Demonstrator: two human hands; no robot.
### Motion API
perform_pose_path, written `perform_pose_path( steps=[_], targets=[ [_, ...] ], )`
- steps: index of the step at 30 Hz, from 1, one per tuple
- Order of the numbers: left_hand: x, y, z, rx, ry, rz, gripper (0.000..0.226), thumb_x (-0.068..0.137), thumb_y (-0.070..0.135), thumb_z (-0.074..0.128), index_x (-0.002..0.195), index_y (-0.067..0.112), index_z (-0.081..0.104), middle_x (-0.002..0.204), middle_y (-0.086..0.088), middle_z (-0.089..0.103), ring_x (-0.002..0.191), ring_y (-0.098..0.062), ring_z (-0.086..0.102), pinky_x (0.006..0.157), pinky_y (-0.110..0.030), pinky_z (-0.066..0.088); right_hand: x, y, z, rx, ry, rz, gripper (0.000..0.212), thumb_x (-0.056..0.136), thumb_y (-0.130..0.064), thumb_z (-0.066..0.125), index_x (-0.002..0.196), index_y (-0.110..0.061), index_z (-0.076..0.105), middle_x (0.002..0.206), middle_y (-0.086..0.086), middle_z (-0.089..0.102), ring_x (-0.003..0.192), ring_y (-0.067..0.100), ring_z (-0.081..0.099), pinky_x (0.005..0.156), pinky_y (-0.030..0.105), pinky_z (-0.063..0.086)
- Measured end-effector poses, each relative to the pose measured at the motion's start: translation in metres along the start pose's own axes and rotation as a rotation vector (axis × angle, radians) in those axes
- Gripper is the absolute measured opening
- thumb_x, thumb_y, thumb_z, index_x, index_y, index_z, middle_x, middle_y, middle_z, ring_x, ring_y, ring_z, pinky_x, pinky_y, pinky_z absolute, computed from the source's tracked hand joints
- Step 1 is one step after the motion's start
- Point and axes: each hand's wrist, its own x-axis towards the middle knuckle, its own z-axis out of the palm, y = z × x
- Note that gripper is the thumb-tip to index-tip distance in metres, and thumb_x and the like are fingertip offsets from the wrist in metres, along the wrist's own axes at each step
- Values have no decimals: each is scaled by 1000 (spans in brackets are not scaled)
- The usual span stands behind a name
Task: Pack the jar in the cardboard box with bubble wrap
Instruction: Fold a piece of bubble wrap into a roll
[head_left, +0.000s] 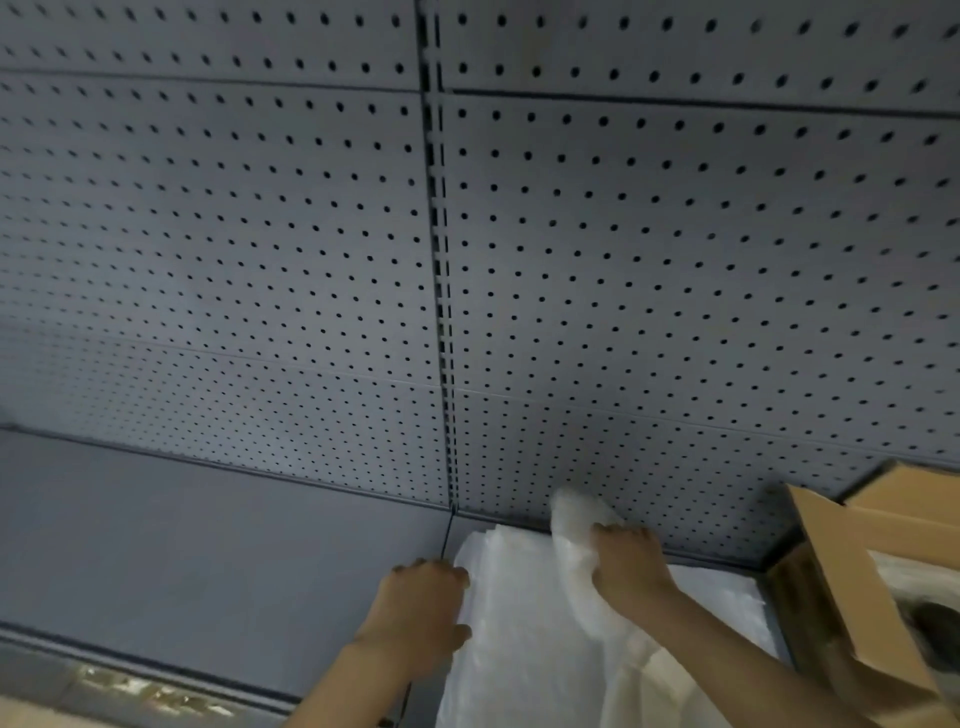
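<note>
You are reaching both bare forearms forward and up from below. Your left hand (423, 605) is curling its fingers around a sheet's edge, while your right hand (626, 564), knuckles up, is gripping a bunched wad.

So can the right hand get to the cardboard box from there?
Probably yes. The right hand grips a bubble wrap sheet lifted off the stack, and the cardboard box stands open just to its right on the same shelf, with nothing between them.
</note>
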Motion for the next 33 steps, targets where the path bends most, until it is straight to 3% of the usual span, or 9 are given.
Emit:
perform_pose_path(
  steps=[2, 5, 7, 10, 15, 20, 23, 26, 33],
  targets=[
    [0, 1, -9, -73, 65, 17, 63, 89, 44, 57, 144, 24, 36, 141, 1, 45, 126, -20, 46, 106, -34, 39, -9, -1, -18, 163, 84, -81, 8, 88, -17, 49, 91, -19, 42, 97, 3, 64, 93, 21, 61, 80, 29, 42],
    [0, 11, -27, -180, 203, 86, 87, 81, 57, 62, 151, 29, 18, 156, 7, 23, 142, -17, 26, 115, -34, 24, -30, -3, -50, 465, 64, -216, 19, 90, -25, 55, 79, -23, 40, 77, -6, 52, 77, 15, 55, 63, 26, 42],
    [-1, 21, -39, -203, 247, 125, 102, 73, 66, 64, 152, 29, 12, 158, 9, 15, 146, -17, 15, 119, -37, 17, -45, -5, -68, 592, 15, -313, 22, 89, -29, 58, 75, -31, 41, 78, -9, 54, 76, 12, 56, 67, 27, 46],
    [-2, 38, -51, -202, 267, 162, 113, 63, 72, 67, 151, 27, 13, 154, 11, 22, 144, -15, 18, 119, -37, 16, -64, -5, -86, 722, 2, -377, 17, 88, -33, 59, 101, -23, 55, 98, -4, 65, 88, 12, 62, 81, 33, 53],
    [-10, 60, -63, -253, 340, 244, 82, 67, 61, 70, 135, 32, 34, 118, 15, 54, 113, -8, 49, 102, -24, 30, -90, 9, -103, 690, 91, -424, 12, 92, -28, 55, 96, -23, 46, 78, -15, 43, 68, 1, 42, 61, 15, 34],
    [-11, 79, -75, -359, 311, 320, 56, 76, 39, 69, 126, 30, 46, 105, 12, 64, 90, -8, 63, 78, -24, 52, -108, 25, -97, 660, 322, -341, 15, 86, -31, 60, 92, -23, 49, 87, -13, 45, 92, 5, 39, 73, 14, 36],
    [-9, 87, -79, -396, 257, 376, 51, 73, 36, 71, 120, 31, 51, 103, 10, 66, 88, -9, 64, 78, -33, 57, -123, 37, -94, 779, 425, -239, 46, 79, -38, 70, 115, -39, 41, 109, -25, 38, 110, -8, 34, 85, 9, 34],
    [-6, 100, -80, -480, 173, 442, 52, 67, 35, 75, 114, 36, 54, 99, 11, 66, 86, -8, 65, 76, -34, 58, -144, 59, -95, 999, 237, -158, 74, 74, -43, 77, 132, -52, 31, 131, -35, 32, 124, -17, 32, 101, 8, 31],
    [-11, 163, -84, -453, 32, 597, 47, 67, 36, 78, 109, 36, 57, 98, 12, 67, 83, -6, 66, 73, -32, 58, -192, 120, -89, 1121, 99, -109, 54, 71, -21, 83, 114, -32, 52, 113, -5, 63, 100, 14, 64, 90, 30, 52]
  ],
)
